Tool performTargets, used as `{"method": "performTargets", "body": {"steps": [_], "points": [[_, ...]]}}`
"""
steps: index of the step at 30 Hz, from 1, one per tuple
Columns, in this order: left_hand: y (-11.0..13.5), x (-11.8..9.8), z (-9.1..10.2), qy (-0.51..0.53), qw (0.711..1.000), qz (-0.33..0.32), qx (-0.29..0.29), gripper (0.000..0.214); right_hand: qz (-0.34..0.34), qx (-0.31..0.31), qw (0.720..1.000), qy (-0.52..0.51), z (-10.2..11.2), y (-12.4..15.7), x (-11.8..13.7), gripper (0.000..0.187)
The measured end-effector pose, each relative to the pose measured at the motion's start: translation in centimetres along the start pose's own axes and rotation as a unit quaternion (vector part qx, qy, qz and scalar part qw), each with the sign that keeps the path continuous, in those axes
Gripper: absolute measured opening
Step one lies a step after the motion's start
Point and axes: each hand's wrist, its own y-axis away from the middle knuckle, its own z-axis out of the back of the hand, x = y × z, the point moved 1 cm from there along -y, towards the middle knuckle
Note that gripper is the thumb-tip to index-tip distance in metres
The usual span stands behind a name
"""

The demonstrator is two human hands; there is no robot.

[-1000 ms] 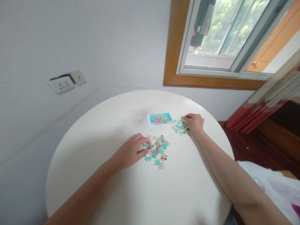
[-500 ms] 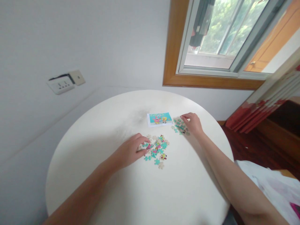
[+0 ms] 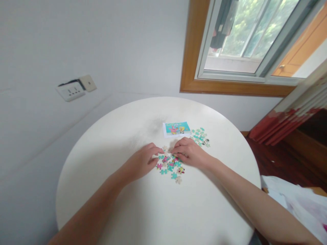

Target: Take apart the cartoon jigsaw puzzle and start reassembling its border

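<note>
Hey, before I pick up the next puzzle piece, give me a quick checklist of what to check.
1. Both hands at the near pile: ok, left hand and right hand rest on it.
2. Piece held in either hand: cannot tell.
3. Picture card visible: ok, flat and uncovered beyond the pile.
4. Second pile kept separate: ok, right of the card, no hand on it.
5. Pieces clear of the table edge: ok.

Loose puzzle pieces [image 3: 170, 167] at tabletop [image 3: 127, 204] centre, between left hand [image 3: 140, 164] and right hand [image 3: 190, 153]. Picture card [image 3: 176, 128] behind them; smaller piece cluster [image 3: 201, 136] just right of card.
</note>
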Motion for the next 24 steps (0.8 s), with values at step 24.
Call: {"method": "performTargets", "body": {"steps": [24], "points": [[-0.2, -0.3, -0.2, -0.031, 0.999, -0.006, 0.012, 0.021, 0.016, 0.077, 0.996, -0.036, 0.8, 0.1, 2.1, 0.021]]}}
